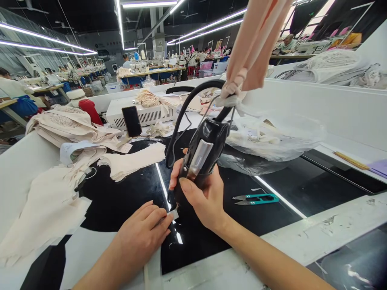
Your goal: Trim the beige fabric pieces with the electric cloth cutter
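My right hand (208, 197) is wrapped round a black hand-held power tool (198, 151) with a silver lever on its side. The tool tilts down to the left over the glossy black tabletop, hanging from pink fabric strips (250, 44) knotted at its top. Low at its tip, my left hand (145, 227) pinches a small whitish strip (173, 214), whose end touches or lies just beside the tip; I cannot tell which. The exact kind of tool is not clear. Right of it lie teal thread snips (256, 199).
Beige fabric pieces (137, 159) are stacked left, with more cloth (45, 205) along the edge. Behind stand a phone (132, 121) and a white vented box (117, 110). A clear plastic bag (278, 137) of scraps sits right. A black cable (178, 121) loops from the tool.
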Demonstrator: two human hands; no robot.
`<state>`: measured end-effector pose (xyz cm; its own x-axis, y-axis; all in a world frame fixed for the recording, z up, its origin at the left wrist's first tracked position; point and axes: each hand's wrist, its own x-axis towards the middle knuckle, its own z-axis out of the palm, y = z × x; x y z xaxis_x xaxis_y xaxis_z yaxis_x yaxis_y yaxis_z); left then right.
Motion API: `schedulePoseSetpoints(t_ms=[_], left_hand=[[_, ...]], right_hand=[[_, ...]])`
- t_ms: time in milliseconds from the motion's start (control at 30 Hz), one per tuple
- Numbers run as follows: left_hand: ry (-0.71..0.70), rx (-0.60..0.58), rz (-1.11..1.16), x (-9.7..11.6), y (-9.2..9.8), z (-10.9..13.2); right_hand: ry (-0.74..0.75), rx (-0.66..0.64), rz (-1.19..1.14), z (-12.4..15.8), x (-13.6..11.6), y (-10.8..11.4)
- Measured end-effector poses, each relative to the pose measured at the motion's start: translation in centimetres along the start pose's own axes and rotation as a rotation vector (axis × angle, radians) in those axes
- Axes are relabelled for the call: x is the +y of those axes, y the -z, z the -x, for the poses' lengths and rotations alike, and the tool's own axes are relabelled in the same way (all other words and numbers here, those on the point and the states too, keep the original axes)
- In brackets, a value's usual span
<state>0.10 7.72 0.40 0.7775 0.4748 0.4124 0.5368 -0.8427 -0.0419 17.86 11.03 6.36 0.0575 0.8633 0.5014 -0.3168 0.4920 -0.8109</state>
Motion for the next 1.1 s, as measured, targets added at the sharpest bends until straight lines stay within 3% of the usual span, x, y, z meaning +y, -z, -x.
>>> schedulePoseSetpoints(t_ms=[800, 1100], left_hand=[[0.018, -0.049, 0.070, 0.1, 0.6, -0.3], [0.082, -0.054, 0.137, 0.0, 1.3, 1.6]], right_hand=[[0.005, -0.020, -0.020, 1.2, -0.6, 0.1], [0.053, -0.037, -0.021, 1.4, -0.9, 0.2]])
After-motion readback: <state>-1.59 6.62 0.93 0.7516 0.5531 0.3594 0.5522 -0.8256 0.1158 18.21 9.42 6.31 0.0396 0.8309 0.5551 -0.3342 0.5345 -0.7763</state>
